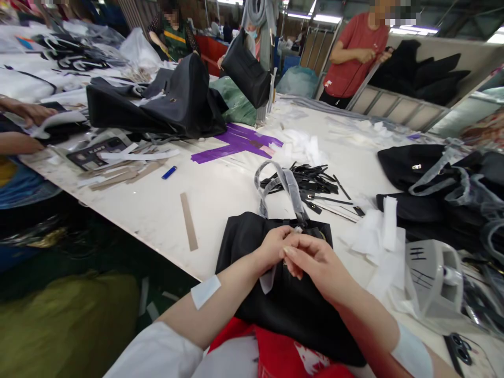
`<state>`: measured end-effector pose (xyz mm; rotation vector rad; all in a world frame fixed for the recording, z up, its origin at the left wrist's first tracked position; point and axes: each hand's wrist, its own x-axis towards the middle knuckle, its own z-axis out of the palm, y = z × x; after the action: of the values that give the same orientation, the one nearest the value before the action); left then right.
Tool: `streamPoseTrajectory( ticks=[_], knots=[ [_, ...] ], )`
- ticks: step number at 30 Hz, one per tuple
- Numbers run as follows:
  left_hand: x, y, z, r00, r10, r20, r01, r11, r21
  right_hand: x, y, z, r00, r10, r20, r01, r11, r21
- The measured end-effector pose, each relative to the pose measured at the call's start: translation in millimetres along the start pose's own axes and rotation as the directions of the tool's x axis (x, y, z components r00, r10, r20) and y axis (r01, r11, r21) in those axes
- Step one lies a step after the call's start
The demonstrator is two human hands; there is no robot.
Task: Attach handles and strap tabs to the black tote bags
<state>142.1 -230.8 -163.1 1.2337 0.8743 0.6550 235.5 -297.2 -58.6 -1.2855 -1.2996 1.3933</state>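
Observation:
A black handbag [252, 236] leans against my lap at the table's front edge. Its two handles [289, 184], wrapped in clear plastic, stand up towards the back. My left hand [275, 247] and my right hand [313, 257] meet over the middle of the bag's upper part, with fingers bent and pressed together. A small whitish bit shows between them, but the fingers hide what they pinch. A pale translucent strip [268, 281] hangs below my left hand. Behind the bag lies a pile of black straps [321, 181] with metal fittings.
Black bags [417, 168] and a white plastic container [431, 278] stand at right, near white paper scraps [388, 241]. A brown strip [189, 221], a blue lighter [169, 172] and purple strips [236, 142] lie further left. Co-workers stand around the table, one [354, 58] in a red shirt.

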Motion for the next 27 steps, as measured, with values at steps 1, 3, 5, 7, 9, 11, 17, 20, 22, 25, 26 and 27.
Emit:
streamPoseTrajectory(
  ticks=[1,3,5,7,9,11,17,20,22,25,26,27],
  knots=[
    [-0.3,-0.9,-1.1,1.0,0.016,0.013,-0.016,1.0,-0.011,6.8,8.9,-0.2,0.999,0.009,-0.034,-0.009,1.0,0.024],
    [-1.2,-2.0,-2.9,0.998,0.051,0.024,-0.051,0.999,0.004,20.8,30.7,-9.9,0.987,0.026,-0.159,-0.016,0.998,0.064],
    [-1.8,-1.7,-3.5,0.998,0.052,0.029,-0.053,0.998,0.034,30.4,49.3,-25.7,0.974,0.056,-0.219,-0.029,0.992,0.124],
    [-2.2,-0.5,-3.0,0.998,0.033,0.05,-0.035,0.999,0.04,33.6,59.1,-39.7,0.976,0.083,-0.2,-0.049,0.984,0.172],
    [-2.3,0.6,-2.0,0.998,0.017,0.067,-0.018,1.0,0.013,32.1,61.3,-47.9,0.981,0.107,-0.16,-0.074,0.977,0.202],
    [-2.5,1.3,-1.4,0.996,0.0,0.085,0.001,1.0,-0.011,29.2,60.4,-50.9,0.981,0.135,-0.141,-0.101,0.969,0.225],
    [-5.2,3.0,-0.9,0.994,0.016,0.112,-0.015,1.0,-0.007,23.5,61.6,-51.8,0.97,0.187,-0.156,-0.148,0.961,0.235],
    [-6.3,3.8,0.3,0.995,0.019,0.1,-0.019,1.0,0.001,22.8,63.1,-52.0,0.961,0.212,-0.176,-0.173,0.962,0.213],
    [-6.4,3.4,1.1,0.995,0.022,0.095,-0.023,1.0,0.008,23.0,64.2,-51.6,0.956,0.222,-0.192,-0.182,0.962,0.205],
    [-5.7,1.2,1.6,0.994,0.026,0.106,-0.028,0.999,0.017,23.8,66.4,-49.3,0.945,0.216,-0.246,-0.171,0.966,0.192],
    [-5.4,0.4,1.6,0.994,0.028,0.108,-0.03,0.999,0.015,24.0,67.2,-48.0,0.939,0.21,-0.272,-0.163,0.969,0.187],
    [-5.1,-0.4,1.7,0.994,0.031,0.107,-0.032,0.999,0.013,24.0,68.0,-46.5,0.932,0.203,-0.3,-0.153,0.971,0.181]
  ],
)
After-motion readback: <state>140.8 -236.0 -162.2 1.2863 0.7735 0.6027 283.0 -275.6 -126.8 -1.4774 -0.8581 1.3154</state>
